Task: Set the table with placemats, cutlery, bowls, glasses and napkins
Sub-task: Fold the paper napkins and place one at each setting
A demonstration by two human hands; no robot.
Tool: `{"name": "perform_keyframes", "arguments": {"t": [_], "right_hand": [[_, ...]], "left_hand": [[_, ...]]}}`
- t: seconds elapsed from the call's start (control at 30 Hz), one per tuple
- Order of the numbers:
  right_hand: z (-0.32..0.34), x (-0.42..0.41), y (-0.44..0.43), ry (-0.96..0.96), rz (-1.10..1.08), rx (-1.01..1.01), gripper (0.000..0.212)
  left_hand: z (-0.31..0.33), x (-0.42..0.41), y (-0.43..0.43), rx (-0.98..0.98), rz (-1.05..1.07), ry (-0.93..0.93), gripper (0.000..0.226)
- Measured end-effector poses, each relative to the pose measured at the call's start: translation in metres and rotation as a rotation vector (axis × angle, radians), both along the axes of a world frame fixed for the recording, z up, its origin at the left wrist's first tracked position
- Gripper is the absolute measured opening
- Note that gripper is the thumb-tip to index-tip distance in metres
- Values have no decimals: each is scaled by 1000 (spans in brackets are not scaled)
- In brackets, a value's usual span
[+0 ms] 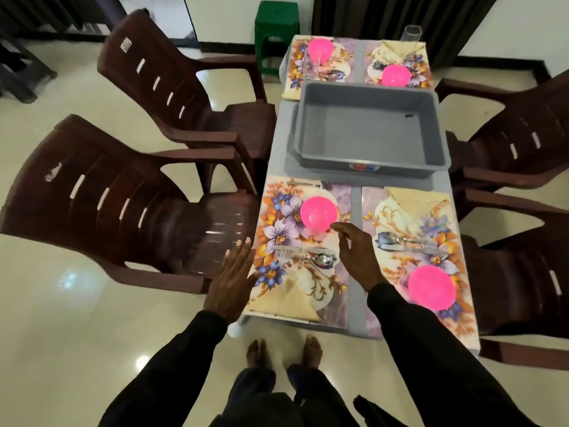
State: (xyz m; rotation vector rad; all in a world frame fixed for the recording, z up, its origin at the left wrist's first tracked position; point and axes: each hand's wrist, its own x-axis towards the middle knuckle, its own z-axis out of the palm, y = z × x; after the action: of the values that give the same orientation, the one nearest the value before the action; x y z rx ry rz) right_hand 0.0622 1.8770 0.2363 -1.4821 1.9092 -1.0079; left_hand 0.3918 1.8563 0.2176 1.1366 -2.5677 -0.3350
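Pink plastic bowl (318, 214) just ahead of the right hand (358, 257), on a floral vinyl placemat (277, 220) lying between the two hands; index fingertip right at the bowl's near rim, contact impossible to tell. Right hand loosely bent, fingers apart, nothing held. Left hand (231, 282) flat, fingers straight and spread, nothing held, at the left edge of the grey counter (355, 291). Between the hands, a steel spoon and knife (311, 255) side by side across the mat; nearer the wrists, a folded beige napkin (286, 302). Right of the right hand, a second floral placemat (397, 272) with a second pink bowl (431, 288), steel cutlery (403, 241) and another beige napkin (415, 198). Beyond both hands, a grey plastic tub (369, 87). Past it, a far-left pink bowl (320, 49) and a far-right pink bowl (395, 75) on two more floral mats, with a clear glass (411, 33) at the far right corner. Brown plastic chairs (123, 211) on both sides of the hands.
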Motion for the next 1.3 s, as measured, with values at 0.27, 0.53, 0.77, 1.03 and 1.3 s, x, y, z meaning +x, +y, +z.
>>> {"name": "perform_keyframes", "arguments": {"t": [0.27, 0.53, 0.77, 1.03, 1.3], "right_hand": [[-16, -47, -88, 316, -15, 221, 56], [-63, -97, -129, 511, 250, 346, 68], [-88, -101, -139, 633, 343, 261, 77], [-97, -100, -141, 578, 321, 295, 96], [-100, -99, -141, 623, 291, 246, 76]], "left_hand": [[-22, -33, -124, 91, -192, 7, 86], [-82, -96, -234, 129, -337, -165, 65], [-107, -102, -252, 102, -322, -208, 61], [-113, -97, -253, 59, -333, -186, 60], [-112, -96, -256, 92, -355, -212, 63]]}}
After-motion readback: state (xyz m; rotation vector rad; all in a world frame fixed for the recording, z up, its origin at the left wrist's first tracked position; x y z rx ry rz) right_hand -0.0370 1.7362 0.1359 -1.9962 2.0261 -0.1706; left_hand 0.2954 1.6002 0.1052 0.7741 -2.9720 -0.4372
